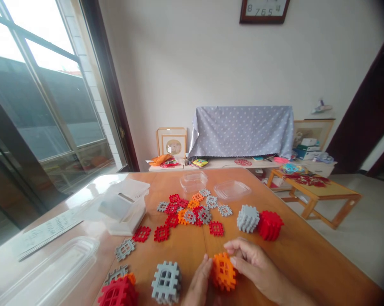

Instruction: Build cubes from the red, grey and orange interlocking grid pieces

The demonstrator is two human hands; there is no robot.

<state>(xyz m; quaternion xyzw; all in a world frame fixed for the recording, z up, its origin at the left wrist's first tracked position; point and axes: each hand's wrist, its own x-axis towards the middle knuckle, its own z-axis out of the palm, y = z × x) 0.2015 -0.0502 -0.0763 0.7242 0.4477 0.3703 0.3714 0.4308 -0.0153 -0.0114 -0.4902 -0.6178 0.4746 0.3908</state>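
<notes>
Both of my hands hold an orange cube [224, 271] built of interlocking waffle tiles, low over the wooden table [306, 255]. My left hand [200, 284] presses its fingers against the cube's left side. My right hand [254, 265] curls over its top and right side. A grey cube [166, 281] stands just left of my left hand, and a red cube [118, 292] with grey and orange tiles sits further left. A grey cube [248, 218] and a red cube [269, 225] stand side by side beyond my right hand.
Loose red, grey and orange tiles [192, 210] lie scattered mid-table. Two clear plastic lids [232, 189] lie behind them, a white box [125, 208] and a clear tray [48, 272] to the left. A window is on the left, a low wooden table [316, 191] on the right.
</notes>
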